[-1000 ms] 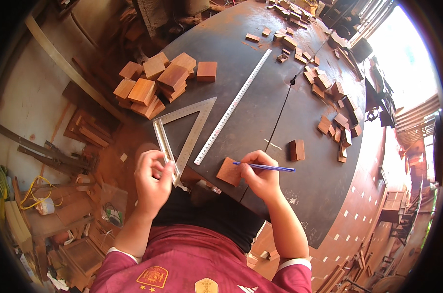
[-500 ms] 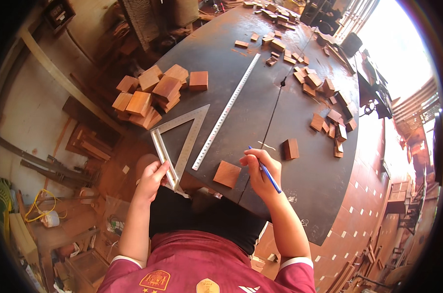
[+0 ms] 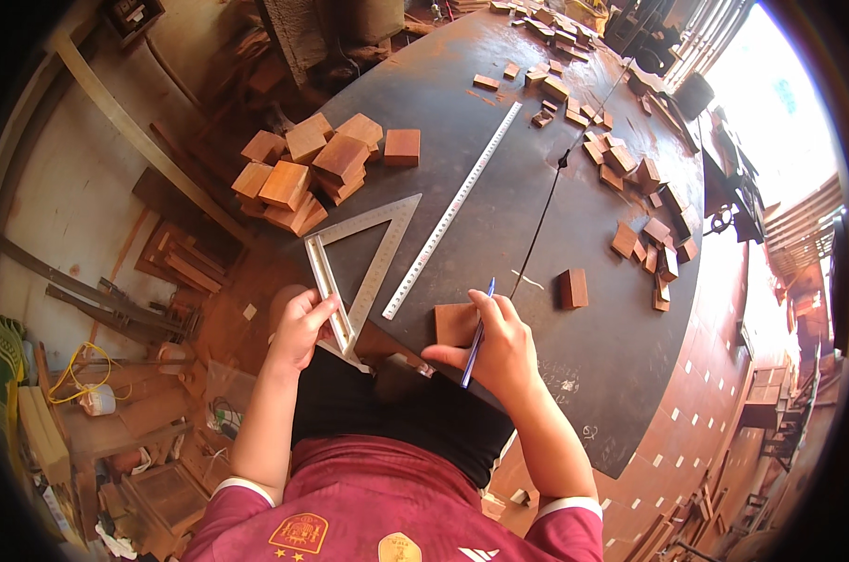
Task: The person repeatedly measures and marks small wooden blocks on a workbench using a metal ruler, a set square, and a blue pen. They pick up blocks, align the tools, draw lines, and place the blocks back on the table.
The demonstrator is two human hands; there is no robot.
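Observation:
My left hand (image 3: pixel 302 328) is closed on the thick edge of a silver triangular square (image 3: pixel 384 267), which lies at the near left of the dark tabletop. In my right hand (image 3: pixel 501 348) a blue pen (image 3: pixel 479 342) sits between the fingers. That hand is over a reddish wooden block (image 3: pixel 452 323) at the table's near edge, its thumb at the block's lower side; whether it grips the block I cannot tell. A steel ruler (image 3: pixel 454 208) lies flat beyond the square. Another wooden block (image 3: pixel 573 288) stands to the right of my right hand.
Stacked wooden blocks (image 3: pixel 284 184) occupy the table's left edge. Many small wood pieces (image 3: pixel 623 159) are scattered along the right and far sides. A dark seam (image 3: pixel 546 211) runs lengthwise along the tabletop (image 3: pixel 621 375). Timber and a yellow cord (image 3: pixel 78 375) lie at the lower left.
My right hand has moved left and down onto the near block, and the pen has swung more upright. My left hand still holds the square. The whole view has shifted slightly.

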